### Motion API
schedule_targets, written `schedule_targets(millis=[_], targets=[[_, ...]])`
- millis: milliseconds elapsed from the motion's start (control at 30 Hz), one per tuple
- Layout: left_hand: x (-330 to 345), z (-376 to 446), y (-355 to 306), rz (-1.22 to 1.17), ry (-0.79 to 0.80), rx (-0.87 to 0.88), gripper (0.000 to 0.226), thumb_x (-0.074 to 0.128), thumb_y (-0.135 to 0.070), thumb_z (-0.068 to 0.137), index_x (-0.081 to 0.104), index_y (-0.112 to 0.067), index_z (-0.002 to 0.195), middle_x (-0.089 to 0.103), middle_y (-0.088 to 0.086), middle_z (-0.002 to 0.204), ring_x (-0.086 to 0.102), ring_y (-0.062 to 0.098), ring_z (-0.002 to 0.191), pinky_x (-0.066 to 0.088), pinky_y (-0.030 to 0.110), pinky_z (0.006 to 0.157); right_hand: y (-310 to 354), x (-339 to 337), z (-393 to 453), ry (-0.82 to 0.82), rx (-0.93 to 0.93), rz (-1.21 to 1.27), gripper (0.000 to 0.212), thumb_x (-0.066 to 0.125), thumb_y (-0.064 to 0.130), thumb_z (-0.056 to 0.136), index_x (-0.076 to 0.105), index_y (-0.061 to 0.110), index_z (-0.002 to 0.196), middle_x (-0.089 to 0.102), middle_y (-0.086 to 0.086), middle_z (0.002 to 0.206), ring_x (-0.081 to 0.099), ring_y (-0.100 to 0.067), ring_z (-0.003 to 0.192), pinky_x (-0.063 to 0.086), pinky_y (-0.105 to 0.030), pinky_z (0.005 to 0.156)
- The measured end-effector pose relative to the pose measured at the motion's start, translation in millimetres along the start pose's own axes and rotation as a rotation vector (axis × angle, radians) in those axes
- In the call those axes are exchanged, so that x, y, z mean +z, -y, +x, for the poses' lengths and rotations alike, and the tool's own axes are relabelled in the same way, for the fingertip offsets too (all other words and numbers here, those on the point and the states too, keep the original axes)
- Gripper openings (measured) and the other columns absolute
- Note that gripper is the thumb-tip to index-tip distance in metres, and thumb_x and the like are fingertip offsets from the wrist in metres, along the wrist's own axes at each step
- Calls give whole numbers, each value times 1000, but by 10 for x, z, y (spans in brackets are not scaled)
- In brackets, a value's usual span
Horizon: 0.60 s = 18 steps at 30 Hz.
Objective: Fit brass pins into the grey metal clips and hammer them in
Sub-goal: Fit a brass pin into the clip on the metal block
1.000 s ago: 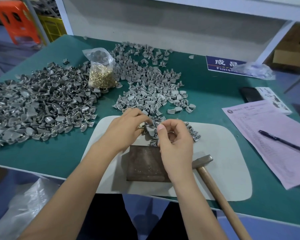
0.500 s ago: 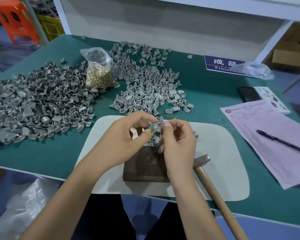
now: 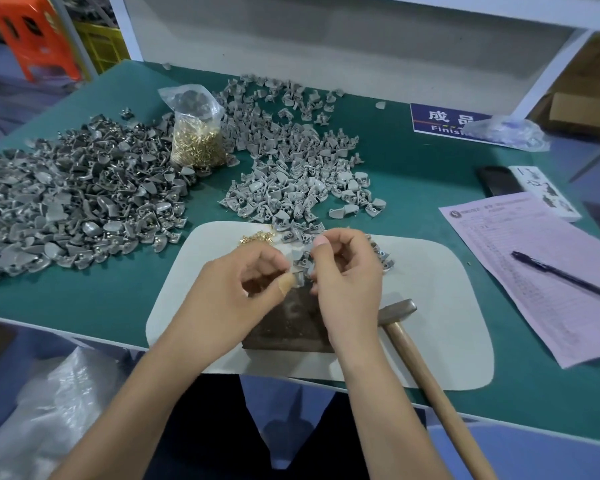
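Hands: two. The left hand (image 3: 246,282) and right hand (image 3: 347,271) meet over the middle of the pad, fingers curled, together pinching one small grey clip (image 3: 299,277) between them.
Clip piles: two, each too many to count. A darker pile (image 3: 73,199) lies at the left and a paler pile (image 3: 291,161) at the centre of the worktop (image 3: 423,174); the paler pile spills onto the pad's far edge, just beyond the hands.
Pins: one clear bag of brass pins (image 3: 196,133) stands between the piles; one small loose heap of pins (image 3: 257,237) lies on the pad just beyond the left hand.
Pad: one pale mat (image 3: 437,306) with rounded corners, its near edge hanging over the worktop's front edge. Its right half is bare.
Block: one dark metal block (image 3: 288,323) lies under the hands.
Hammer: one (image 3: 413,344), head touching the block's right side, wooden handle running off over the front edge.
Right side: one pink form (image 3: 520,265) with one pen (image 3: 565,275) on it, one dark phone (image 3: 496,180), one blue sign (image 3: 444,121).
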<state>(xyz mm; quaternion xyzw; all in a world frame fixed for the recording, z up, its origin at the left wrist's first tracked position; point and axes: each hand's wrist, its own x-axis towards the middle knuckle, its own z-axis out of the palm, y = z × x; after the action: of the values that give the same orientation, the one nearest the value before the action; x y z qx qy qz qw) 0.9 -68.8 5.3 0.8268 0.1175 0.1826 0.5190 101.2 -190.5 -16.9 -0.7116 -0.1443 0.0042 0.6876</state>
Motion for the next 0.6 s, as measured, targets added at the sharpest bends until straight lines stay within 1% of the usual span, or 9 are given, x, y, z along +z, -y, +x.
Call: schedule_targets(millis=[67, 167, 200, 267, 333, 367, 433, 500, 600], targets=[[33, -43, 41, 49, -12, -17, 15, 74, -22, 88, 68, -34, 94, 71, -12, 89, 68, 9, 86, 52, 22, 80, 28, -8, -14, 18, -4, -5, 4, 64, 30, 94, 66, 30, 91, 66, 2, 81, 63, -24, 74, 57, -54, 66], [35, -104, 86, 110, 18, -32, 14, 74, -21, 87, 69, -34, 89, 67, -13, 83, 61, 8, 76, 45, 18, 69, 67, -55, -27, 15, 56, 82, 7, 65, 27, 96, 70, 27, 91, 65, 2, 74, 58, -17, 60, 50, -34, 50], [21, -120, 95, 169, 33, -11, 13, 74, -22, 86, 68, -34, 87, 64, -13, 81, 57, 9, 76, 42, 17, 67, 82, -89, -29, 15, 89, 118, 7, 66, 27, 95, 71, 26, 90, 65, 4, 70, 56, -15, 56, 47, -28, 48], [-16, -147, 88, 294, 64, 32, 9, 72, -27, 86, 65, -34, 84, 58, -12, 82, 54, 10, 81, 42, 23, 69, 85, -198, -47, 52, 60, 35, 6, 68, 32, 91, 73, 30, 88, 66, 9, 70, 57, -10, 60, 48, -27, 56], [-41, -175, 72, 382, 104, 68, 10, 71, -29, 86, 62, -34, 86, 53, -12, 83, 53, 10, 84, 45, 29, 70, 64, -318, -110, 172, -62, -168, 5, 68, 32, 88, 72, 33, 84, 69, 14, 77, 62, -5, 70, 47, -19, 67], [-41, -189, 65, 427, 120, 83, 12, 71, -29, 86, 60, -34, 87, 52, -13, 83, 52, 8, 84, 45, 30, 70, 60, -363, -156, 243, -100, -256, 6, 69, 29, 88, 71, 32, 82, 69, 15, 78, 62, -5, 72, 45, -15, 67], [-28, -214, 44, 489, 121, 88, 15, 71, -28, 84, 59, -35, 88, 51, -14, 82, 51, 6, 82, 45, 30, 69, 70, -409, -229, 350, -154, -358, 10, 72, 21, 86, 70, 30, 81, 67, 13, 77, 62, -8, 73, 42, -14, 66], [-14, -226, 26, 509, 110, 84, 16, 71, -26, 82, 59, -35, 88, 50, -14, 81, 49, 6, 81, 43, 29, 67, 81, -412, -257, 408, -222, -423, 12, 74, 16, 83, 71, 27, 80, 63, 12, 78, 61, -11, 76, 42, -16, 67], [-16, -220, 6, 511, 119, 90, 17, 71, -24, 80, 59, -34, 87, 50, -14, 81, 48, 6, 81, 44, 30, 67, 130, -363, -274, 443, -253, -521, 10, 72, 15, 80, 69, 24, 79, 59, 10, 78, 57, -10, 71, 48, -30, 65]])
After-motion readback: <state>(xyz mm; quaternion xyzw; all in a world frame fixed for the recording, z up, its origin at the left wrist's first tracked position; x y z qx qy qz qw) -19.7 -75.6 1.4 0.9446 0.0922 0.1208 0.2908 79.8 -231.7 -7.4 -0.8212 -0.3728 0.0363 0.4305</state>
